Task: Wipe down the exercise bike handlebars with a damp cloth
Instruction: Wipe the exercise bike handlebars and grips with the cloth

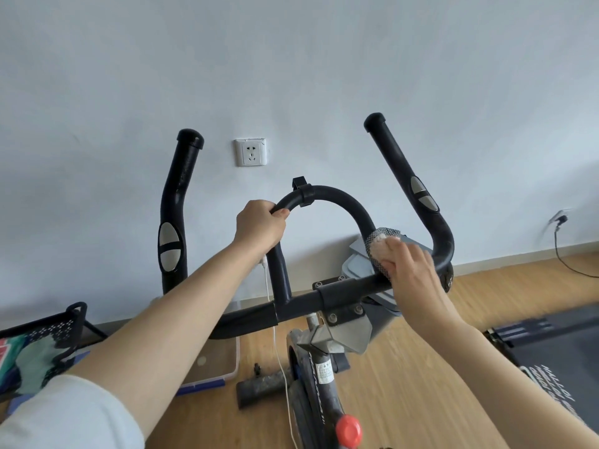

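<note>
Head view: wiping under way, nowhere near finished, to judge by the position of the cloth.

Right hand (409, 264) low on the right of the handlebars (327, 192), grip pressed together around a cloth (377, 246), a pale pad with a dark mesh cover, clamped against the bar where the central loop comes down to meet the crossbar (301, 306). Cloth wrapped partly over the tube, touching it. Left hand (259, 226) on the left shoulder of the loop, grip closed round the tube, thumb tucked under, apparently steadying the bike rather than cleaning.

Done so far: impossible to tell from the surfaces. No wet sheen or streak readable on the black foam anywhere.

Probably left: the loop under and beyond the left hand, the crossbar toward its left end, and both outer horns. Left horn (176, 202) standing well apart from either hand, with a grey pulse sensor (169, 245) on its inner face. Right horn (405, 176) rising just beyond the cloth, also carrying sensor pads (423, 193). Small clamp (303, 189) at the top of the loop likely to need working around.

Below the bars, the frame, a red knob (348, 429) and a white cable (278, 348) over the wooden floor (421, 367).
</note>
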